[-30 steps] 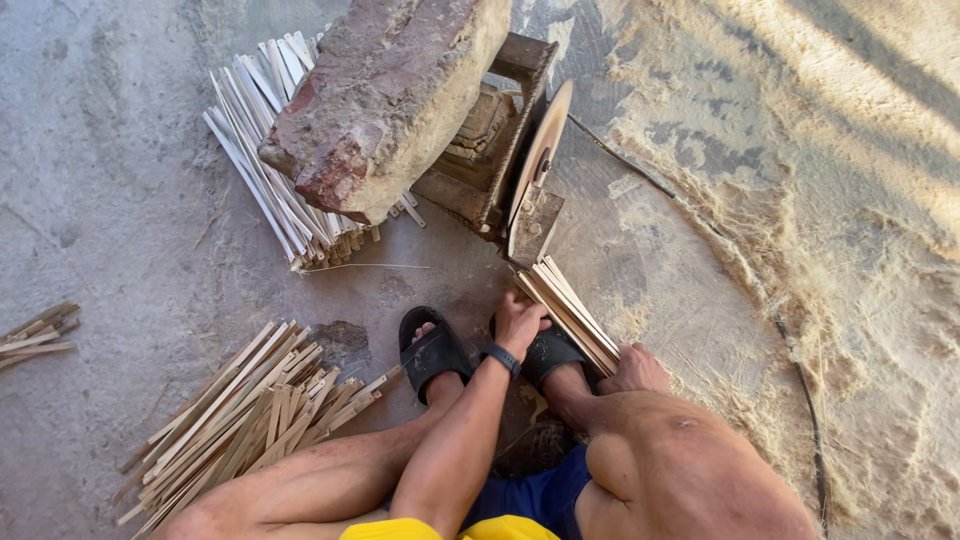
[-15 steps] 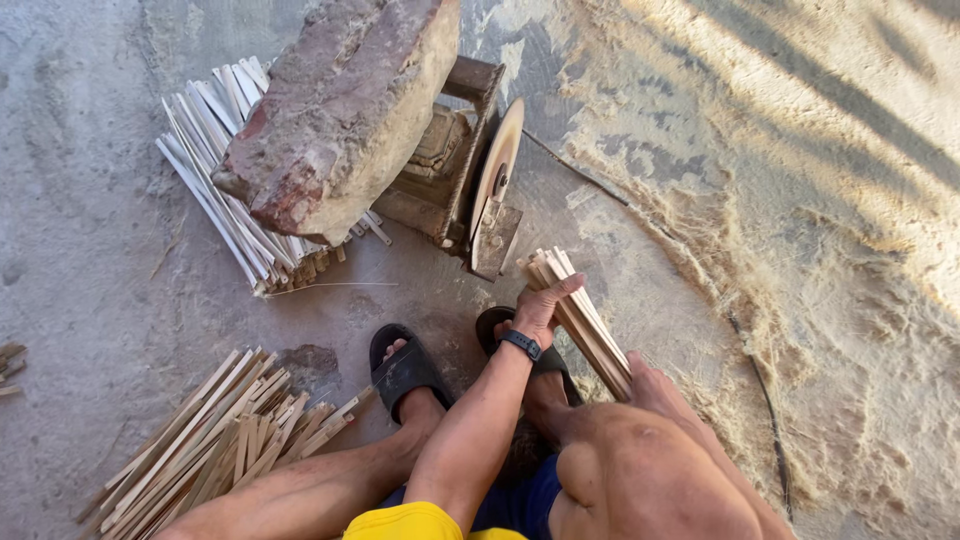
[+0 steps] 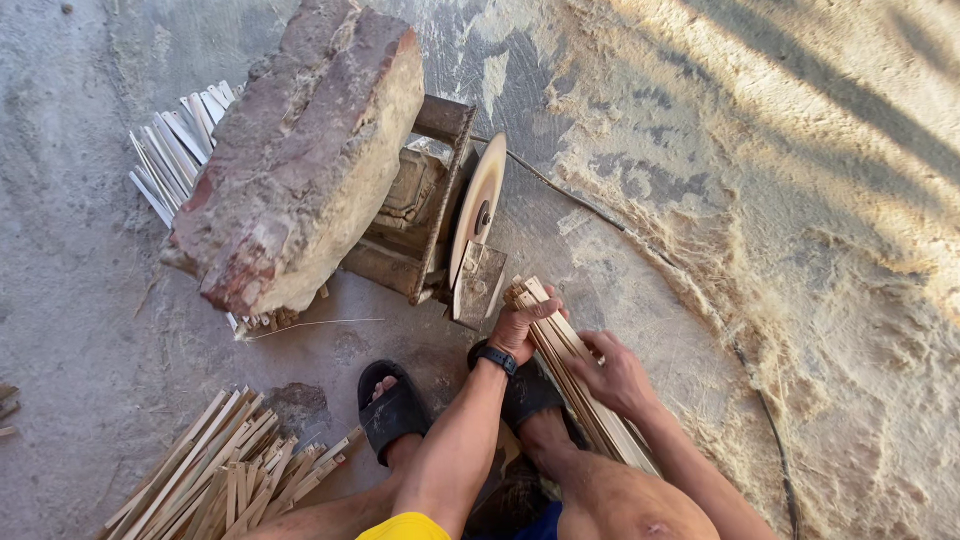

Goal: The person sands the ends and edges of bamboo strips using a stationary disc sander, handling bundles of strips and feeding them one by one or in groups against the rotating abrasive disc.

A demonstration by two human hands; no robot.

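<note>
A bundle of thin wooden sticks (image 3: 575,370) slants from my right knee up toward a round sanding disc (image 3: 478,205). My left hand (image 3: 522,325), with a black watch on the wrist, grips the bundle near its top end, a short way below the disc. My right hand (image 3: 620,375) holds the same bundle lower down from the right side. The stick ends sit just right of a small metal rest (image 3: 478,285) under the disc, not touching the disc itself.
A big reddish rock (image 3: 300,150) lies on the machine's frame (image 3: 410,230). Pale sticks (image 3: 175,140) lie behind it at left, another pile (image 3: 220,470) at lower left. Sawdust (image 3: 800,230) covers the ground at right. My feet in black sandals (image 3: 395,410) rest below the disc.
The bundle has been lifted and brought closer to the disc. My right hand, earlier low by my knee, has come up onto the bundle. The view has shifted left and closer.
</note>
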